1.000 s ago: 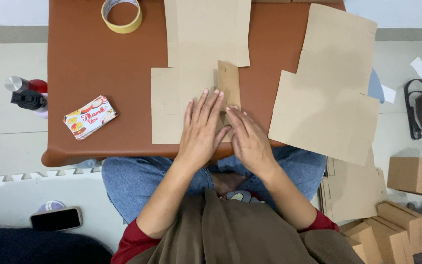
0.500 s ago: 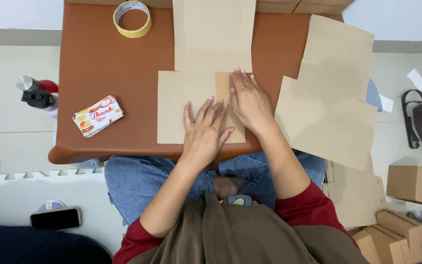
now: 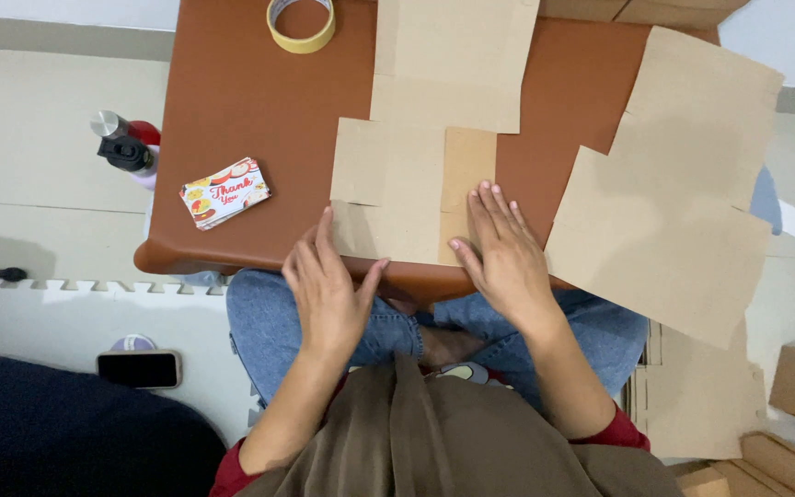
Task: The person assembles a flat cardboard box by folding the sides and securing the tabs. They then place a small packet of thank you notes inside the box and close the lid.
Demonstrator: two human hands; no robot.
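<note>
Flat cardboard blank on brown worktop. Right hand: fingers spread flat, pressing it, gripping nothing. Left hand: open, at its near-left edge. Tape roll, card stack apart.

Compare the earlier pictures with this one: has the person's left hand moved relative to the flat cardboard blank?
Yes. The left hand has slid off the cardboard blank toward the table's near edge; only its fingertips reach the blank's lower left corner.

Free room: bare brown worktop left of flat tan cardboard blank.
Obstacles: yellow tape roll, printed card stack, large cardboard sheet right.
</note>
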